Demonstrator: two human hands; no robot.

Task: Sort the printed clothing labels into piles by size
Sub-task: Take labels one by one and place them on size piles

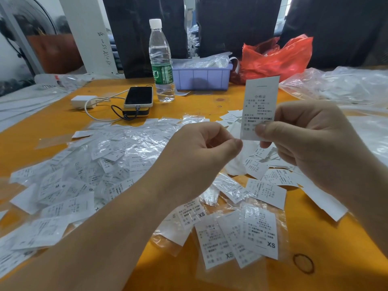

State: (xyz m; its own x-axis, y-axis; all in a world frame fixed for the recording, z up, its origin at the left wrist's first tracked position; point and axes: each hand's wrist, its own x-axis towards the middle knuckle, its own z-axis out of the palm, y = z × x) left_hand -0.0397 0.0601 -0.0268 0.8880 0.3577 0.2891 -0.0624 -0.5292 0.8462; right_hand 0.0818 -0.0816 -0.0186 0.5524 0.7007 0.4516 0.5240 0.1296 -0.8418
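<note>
Right hand (312,139) pinches one label (260,101) upright above the surface (315,238); left hand (201,148) curled beside it, grip empty. Three XS labels (237,234) lie below. Tray (201,77) holds bagged labels.

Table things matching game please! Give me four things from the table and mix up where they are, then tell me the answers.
Things:
1. water bottle
2. phone
3. red bag
4. held label

Places:
A. pinched in the right hand
B. lying flat with a cable plugged in
C. standing upright beside the purple tray
D. crumpled at the back, right of the tray

Pairs: 1-C, 2-B, 3-D, 4-A
</note>
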